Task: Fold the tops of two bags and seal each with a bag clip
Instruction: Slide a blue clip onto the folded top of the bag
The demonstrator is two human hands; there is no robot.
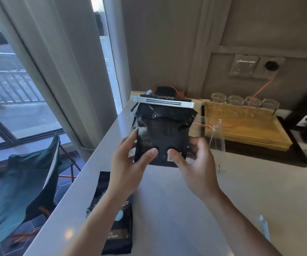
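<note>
I hold a black bag (162, 132) upright above the white counter. Its top is folded over, and a long white bag clip (162, 102) is clamped across the fold. My left hand (128, 169) grips the bag's lower left side with the thumb on its front. The lower right corner sits in my right hand (195, 163), thumb pressed on the front. A second black bag (114, 224) lies flat on the counter under my left forearm, partly hidden. Another white clip (264, 227) lies on the counter at the right.
A yellow wooden tray (246, 124) with several upturned glasses (235, 100) stands at the back right. A clear acrylic stand (217, 137) sits just right of the held bag. The counter's left edge (86, 163) drops toward a teal folding chair (29, 178) and a window.
</note>
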